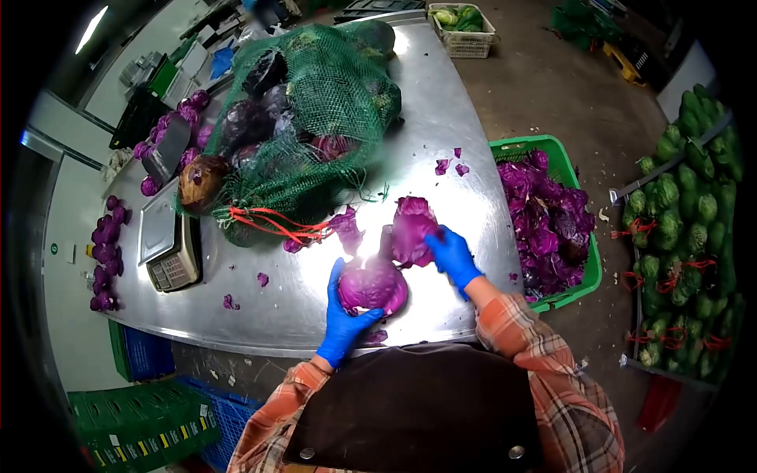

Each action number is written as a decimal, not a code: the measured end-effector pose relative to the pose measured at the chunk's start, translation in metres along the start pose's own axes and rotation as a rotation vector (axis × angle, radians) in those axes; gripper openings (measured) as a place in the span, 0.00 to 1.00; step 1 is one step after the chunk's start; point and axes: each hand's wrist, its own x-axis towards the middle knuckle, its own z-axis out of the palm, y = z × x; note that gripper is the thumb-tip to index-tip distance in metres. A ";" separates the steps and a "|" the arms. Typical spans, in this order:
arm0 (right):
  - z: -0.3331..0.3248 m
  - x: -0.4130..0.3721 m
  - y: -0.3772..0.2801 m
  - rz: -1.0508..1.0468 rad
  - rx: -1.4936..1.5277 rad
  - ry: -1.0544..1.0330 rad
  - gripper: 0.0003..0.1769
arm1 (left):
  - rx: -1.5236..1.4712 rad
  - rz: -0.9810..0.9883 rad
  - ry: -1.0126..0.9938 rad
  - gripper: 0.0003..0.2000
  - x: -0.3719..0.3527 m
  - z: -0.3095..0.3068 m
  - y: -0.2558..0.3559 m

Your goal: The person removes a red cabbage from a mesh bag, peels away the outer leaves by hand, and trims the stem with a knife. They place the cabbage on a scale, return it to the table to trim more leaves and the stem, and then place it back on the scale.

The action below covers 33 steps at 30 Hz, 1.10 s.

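Observation:
My left hand (343,319), in a blue glove, is closed around the side of a red cabbage (374,285) resting on the metal table. Its thumb lies along the near side of the head. My right hand (453,256), also gloved in blue, grips the edge of a loose red cabbage leaf (412,231) just above and right of the head. Between leaf and head is a small dark patch that I cannot make out. Another torn leaf (346,229) lies beyond the head. A green mesh sack (339,94) with more red cabbages lies farther back, its red tie loose.
A green crate (582,292) of torn leaves stands at the table's right. A scale (171,244) and rows of red cabbages (106,248) are on the left. Sacks of green vegetables (678,221) stand far right; a white crate (471,46) sits behind. Green boxes (142,422) are lower left.

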 end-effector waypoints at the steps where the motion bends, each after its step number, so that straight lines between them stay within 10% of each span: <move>1: -0.009 0.000 -0.011 -0.031 0.164 0.070 0.24 | 0.018 -0.013 -0.024 0.60 -0.001 -0.002 -0.007; 4: -0.047 -0.003 -0.042 -0.532 -0.547 0.395 0.34 | -0.014 -0.019 -0.039 0.61 0.001 0.000 -0.004; 8: -0.018 -0.040 -0.061 -0.671 -0.362 -0.102 0.41 | 0.078 -0.010 -0.170 0.62 0.015 0.004 0.014; 13: 0.008 -0.073 -0.074 -0.126 -0.061 -0.442 0.41 | 0.152 -0.040 -0.187 0.54 0.023 0.001 0.003; 14: 0.012 -0.075 -0.072 -0.102 -0.017 -0.422 0.40 | -0.127 -0.331 -0.047 0.53 0.018 0.011 0.021; 26: 0.024 -0.041 -0.044 -0.862 -0.483 -0.170 0.15 | 0.014 -0.381 0.027 0.50 0.024 0.029 0.018; 33: 0.011 0.023 -0.008 -0.522 -0.570 -0.013 0.14 | -0.026 -0.316 -0.157 0.53 0.015 0.015 0.017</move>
